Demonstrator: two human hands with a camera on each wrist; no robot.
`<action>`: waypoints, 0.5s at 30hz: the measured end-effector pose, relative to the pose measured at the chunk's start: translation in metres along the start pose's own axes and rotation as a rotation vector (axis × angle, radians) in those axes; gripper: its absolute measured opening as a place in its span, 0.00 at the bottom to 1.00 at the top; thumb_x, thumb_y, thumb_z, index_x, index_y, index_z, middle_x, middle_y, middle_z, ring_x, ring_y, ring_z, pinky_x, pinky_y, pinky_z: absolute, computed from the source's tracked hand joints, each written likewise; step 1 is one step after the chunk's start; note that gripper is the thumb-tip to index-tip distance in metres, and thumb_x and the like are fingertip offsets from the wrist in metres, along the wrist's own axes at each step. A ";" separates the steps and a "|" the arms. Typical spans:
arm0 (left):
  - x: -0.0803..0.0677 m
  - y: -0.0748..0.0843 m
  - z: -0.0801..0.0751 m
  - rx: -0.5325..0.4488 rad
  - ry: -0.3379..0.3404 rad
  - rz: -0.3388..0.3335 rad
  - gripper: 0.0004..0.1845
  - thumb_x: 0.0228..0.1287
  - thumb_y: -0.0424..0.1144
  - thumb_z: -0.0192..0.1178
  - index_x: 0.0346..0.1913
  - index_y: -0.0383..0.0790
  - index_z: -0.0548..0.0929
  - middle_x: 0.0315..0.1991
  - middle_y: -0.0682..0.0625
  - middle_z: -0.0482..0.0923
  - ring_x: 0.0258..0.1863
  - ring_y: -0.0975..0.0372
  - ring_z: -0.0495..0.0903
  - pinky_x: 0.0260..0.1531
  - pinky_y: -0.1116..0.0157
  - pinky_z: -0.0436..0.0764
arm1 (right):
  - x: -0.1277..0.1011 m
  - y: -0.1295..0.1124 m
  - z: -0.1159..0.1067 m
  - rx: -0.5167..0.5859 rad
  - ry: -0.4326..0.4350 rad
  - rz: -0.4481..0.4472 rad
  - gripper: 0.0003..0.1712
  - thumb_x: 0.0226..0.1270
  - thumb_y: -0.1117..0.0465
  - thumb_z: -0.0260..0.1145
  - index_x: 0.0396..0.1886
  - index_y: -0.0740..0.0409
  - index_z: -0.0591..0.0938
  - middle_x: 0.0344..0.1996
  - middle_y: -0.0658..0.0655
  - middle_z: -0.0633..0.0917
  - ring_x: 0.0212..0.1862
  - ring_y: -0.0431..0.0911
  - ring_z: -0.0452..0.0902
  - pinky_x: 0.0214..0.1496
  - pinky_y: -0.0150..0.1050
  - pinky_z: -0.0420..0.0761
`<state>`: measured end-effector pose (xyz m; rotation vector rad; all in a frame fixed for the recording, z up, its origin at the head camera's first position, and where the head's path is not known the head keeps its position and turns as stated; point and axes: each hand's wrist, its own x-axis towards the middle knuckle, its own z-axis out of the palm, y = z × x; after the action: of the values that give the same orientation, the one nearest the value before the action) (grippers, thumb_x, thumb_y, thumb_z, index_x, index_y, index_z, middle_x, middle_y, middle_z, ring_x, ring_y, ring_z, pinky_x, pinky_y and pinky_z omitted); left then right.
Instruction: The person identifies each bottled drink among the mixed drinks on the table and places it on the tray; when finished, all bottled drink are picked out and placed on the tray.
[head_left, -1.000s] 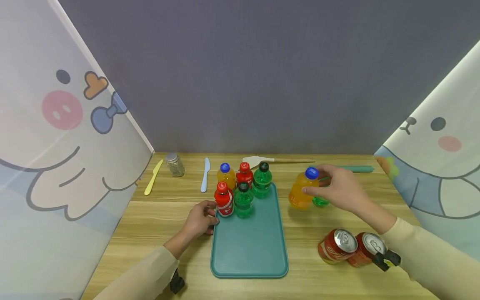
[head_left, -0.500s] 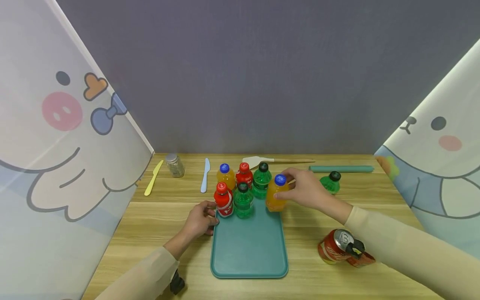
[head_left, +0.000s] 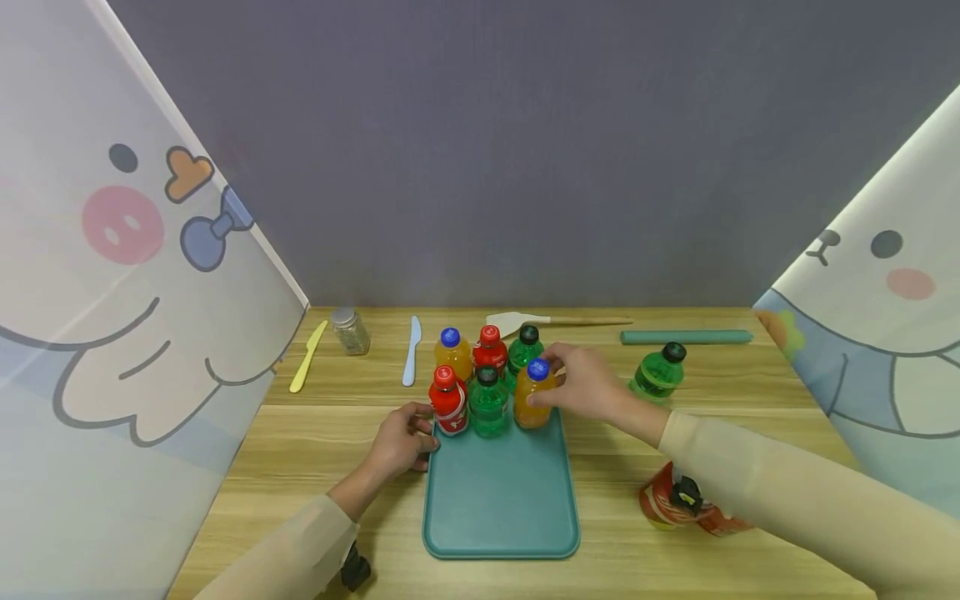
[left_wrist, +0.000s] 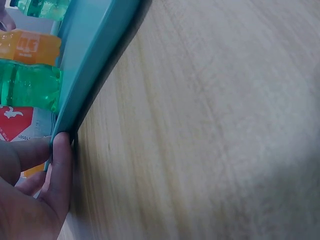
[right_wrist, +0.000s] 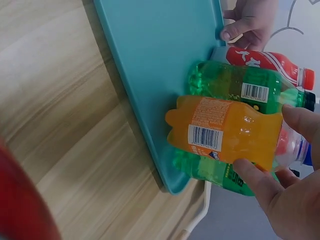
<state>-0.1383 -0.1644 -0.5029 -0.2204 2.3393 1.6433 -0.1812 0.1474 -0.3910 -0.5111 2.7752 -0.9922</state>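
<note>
My right hand [head_left: 588, 385] holds an orange soda bottle [head_left: 531, 411] with a blue cap, thumb and fingers around its upper part. The bottle is upright at the right of the teal tray [head_left: 501, 508], beside a green soda bottle [head_left: 488, 408]; whether its base touches the tray is unclear. My left hand [head_left: 397, 440] pinches the tray's left rim, as the left wrist view shows [left_wrist: 37, 185]. A red-labelled bottle [head_left: 449, 408] stands near those fingers. Behind this row are another orange bottle [head_left: 452, 358], a red one [head_left: 490, 352] and a green one [head_left: 522, 354].
Another green bottle [head_left: 658, 372] stands on the table to the right. Red cans [head_left: 660, 497] are partly hidden under my right sleeve. Along the back lie a white spatula [head_left: 517, 322], a teal rod [head_left: 686, 337], a blue knife [head_left: 412, 350], a yellow knife [head_left: 307, 357] and a jar [head_left: 351, 331].
My right hand has carried the orange bottle leftward from beside the lone green bottle to the tray's right side, next to the front row. My left hand stays at the tray rim.
</note>
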 end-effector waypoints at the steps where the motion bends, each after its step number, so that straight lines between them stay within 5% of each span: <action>1: 0.000 0.001 0.000 0.000 -0.001 0.001 0.28 0.58 0.18 0.65 0.63 0.32 0.77 0.41 0.41 0.75 0.30 0.57 0.79 0.20 0.58 0.89 | 0.000 0.000 0.001 0.004 -0.003 0.001 0.38 0.50 0.49 0.83 0.57 0.63 0.81 0.45 0.57 0.87 0.40 0.46 0.85 0.39 0.37 0.88; 15: 0.001 0.000 -0.002 -0.003 -0.013 0.008 0.27 0.58 0.19 0.65 0.63 0.31 0.76 0.42 0.40 0.75 0.30 0.57 0.79 0.20 0.58 0.89 | 0.003 0.007 0.000 0.048 -0.089 -0.015 0.40 0.55 0.48 0.81 0.61 0.65 0.78 0.50 0.59 0.85 0.48 0.52 0.86 0.47 0.42 0.90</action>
<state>-0.1392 -0.1656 -0.5023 -0.2013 2.3312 1.6477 -0.1856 0.1513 -0.3951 -0.5560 2.6665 -1.0113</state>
